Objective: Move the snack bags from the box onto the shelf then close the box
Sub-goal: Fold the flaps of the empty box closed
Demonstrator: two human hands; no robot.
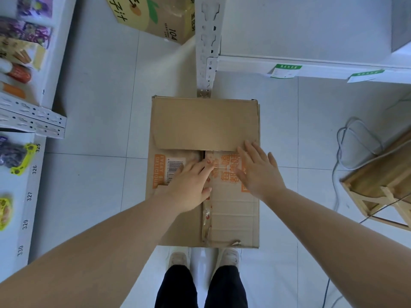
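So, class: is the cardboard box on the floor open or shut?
Shut. The cardboard box has its flaps folded flat across the top, and both hands, left and right, lie flat on them. No contents show.

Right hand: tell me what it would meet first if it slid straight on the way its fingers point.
The right hand lies flat on the brown cardboard box, fingers pointing away from the person. Sliding on, it would first meet the plain far flap, whose edge its fingertips already seem to touch.

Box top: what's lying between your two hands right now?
In the head view, only the box itself: the taped centre seam between left hand and right hand. Nothing loose.
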